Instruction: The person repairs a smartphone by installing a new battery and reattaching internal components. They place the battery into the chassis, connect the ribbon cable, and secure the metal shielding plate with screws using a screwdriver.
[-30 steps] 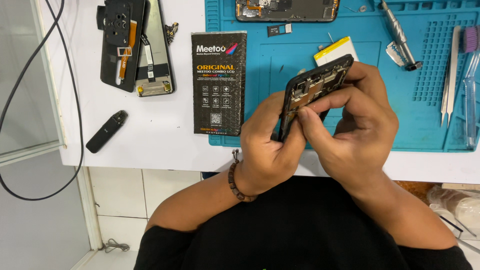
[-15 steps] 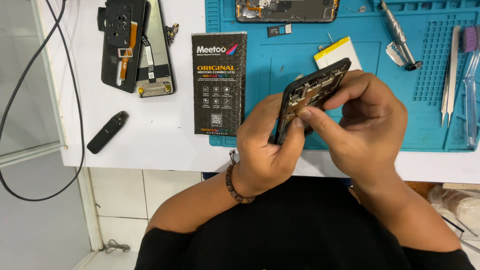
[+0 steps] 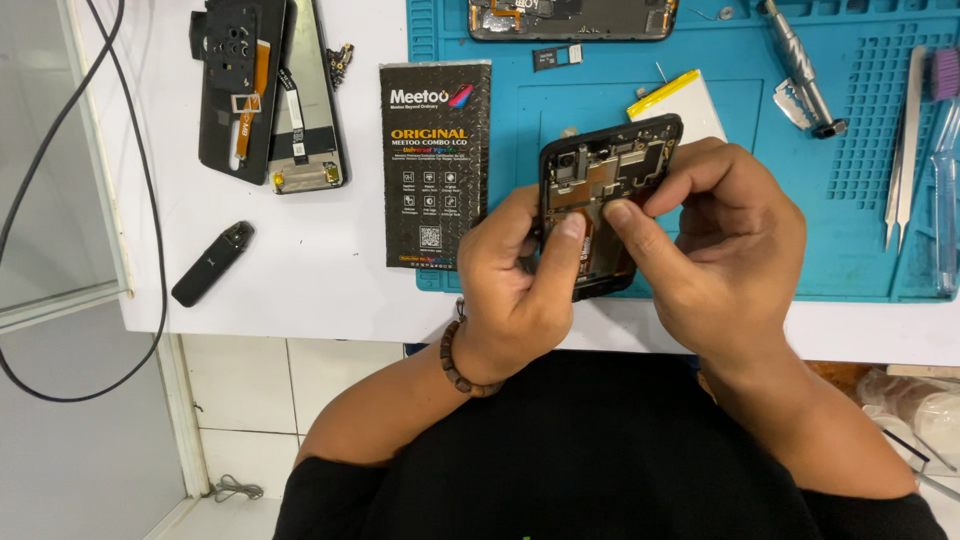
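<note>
L hand [image 3: 515, 290] grips the opened phone [image 3: 603, 205] by its lower end, thumb pressed on the board; R hand [image 3: 720, 250] pinches at the board mid-phone w/ thumb + forefinger. Phone held above the blue mat's [image 3: 760, 180] near edge. Looks like mid-disassembly, working a connector; next calls for fine fingertip pull. Black box [image 3: 437, 165] lies at mat's left edge, tweezers [image 3: 905, 150] far right.

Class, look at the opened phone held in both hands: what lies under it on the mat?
Under the opened phone lies a white, yellow-edged flat pack on the blue mat. Only its upper corner shows; phone and right hand cover the rest.
</note>
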